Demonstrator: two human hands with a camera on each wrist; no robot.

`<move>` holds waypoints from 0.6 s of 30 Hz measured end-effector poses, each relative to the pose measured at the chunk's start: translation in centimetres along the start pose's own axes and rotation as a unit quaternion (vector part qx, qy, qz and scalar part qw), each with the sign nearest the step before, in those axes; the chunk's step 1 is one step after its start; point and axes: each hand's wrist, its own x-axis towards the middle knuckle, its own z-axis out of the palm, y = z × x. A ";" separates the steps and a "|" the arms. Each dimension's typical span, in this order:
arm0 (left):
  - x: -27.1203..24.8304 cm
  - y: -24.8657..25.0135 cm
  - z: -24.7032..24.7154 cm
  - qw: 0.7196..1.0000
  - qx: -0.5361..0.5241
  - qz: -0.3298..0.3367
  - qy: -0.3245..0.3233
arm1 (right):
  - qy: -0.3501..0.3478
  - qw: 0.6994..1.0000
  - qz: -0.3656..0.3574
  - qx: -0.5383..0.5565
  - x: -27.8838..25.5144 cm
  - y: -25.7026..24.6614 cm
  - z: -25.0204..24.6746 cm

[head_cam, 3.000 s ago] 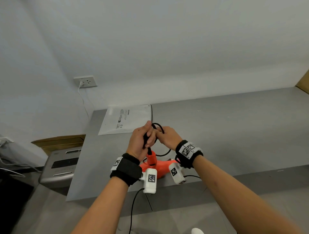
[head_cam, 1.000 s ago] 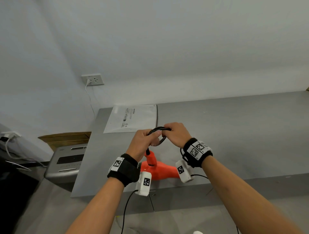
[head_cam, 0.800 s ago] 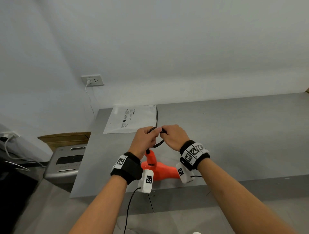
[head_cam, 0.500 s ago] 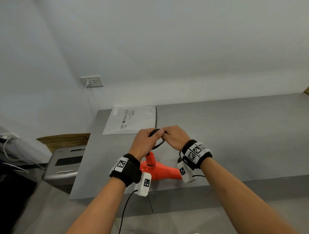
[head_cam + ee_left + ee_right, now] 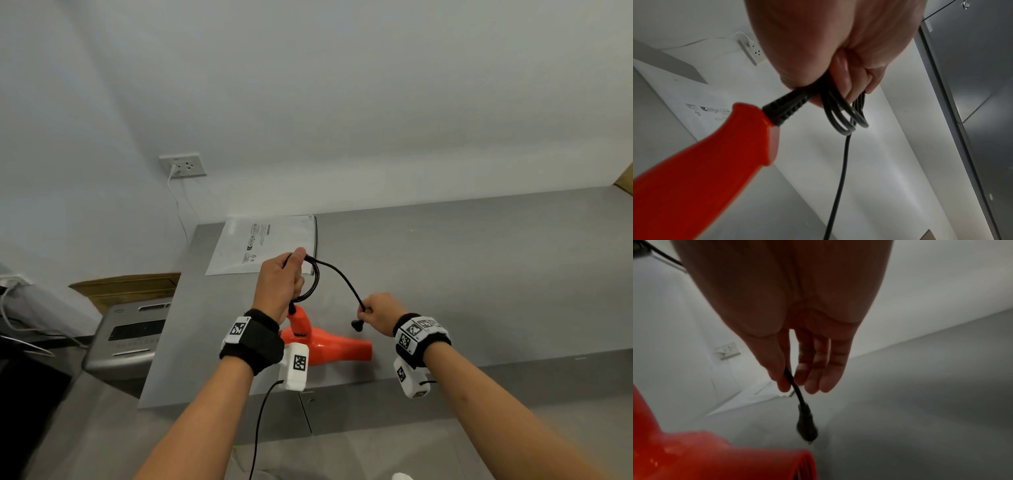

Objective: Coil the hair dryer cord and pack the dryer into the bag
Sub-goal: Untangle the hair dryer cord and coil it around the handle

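Observation:
An orange hair dryer (image 5: pixel 329 344) lies on the grey table (image 5: pixel 479 274) near its front edge, handle (image 5: pixel 705 154) pointing up. My left hand (image 5: pixel 279 287) grips several loops of its black cord (image 5: pixel 844 116) just above the handle's strain relief. From that bundle the cord's free end (image 5: pixel 337 277) arcs right to my right hand (image 5: pixel 375 310), which pinches it between thumb and fingers (image 5: pixel 789 378). The black plug (image 5: pixel 806 425) dangles just below that pinch, above the dryer's nozzle (image 5: pixel 735 464). A flat white plastic bag (image 5: pixel 263 245) with printed text lies behind my hands.
A wall socket (image 5: pixel 183 165) with a white cable sits above the table's left end. Left of the table stand a grey machine (image 5: pixel 130 337) and a cardboard box (image 5: pixel 126 291). Another black cable (image 5: pixel 260 428) hangs from my left wrist camera.
My hands were together at the coil; now the right hand has moved right and down, drawing the cord's plug end out. The left hand still holds the loops, slightly higher.

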 end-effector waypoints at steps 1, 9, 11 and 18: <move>0.0 0.0 0.0 1.000 -0.001 -0.001 0.000 | -0.006 1.000 0.015 -0.006 0.0 0.3 0.5; -0.3 0.1 0.3 1.000 -0.021 -0.002 0.018 | 0.084 0.983 0.008 0.164 -1.3 -1.1 -0.3; -0.1 0.1 0.6 0.999 -0.020 0.003 0.025 | 0.160 0.939 -0.048 0.300 -2.6 -3.6 -2.5; 0.4 0.0 1.7 1.000 -0.007 -0.004 0.030 | 0.298 0.878 -0.179 0.330 -5.2 -8.8 -7.2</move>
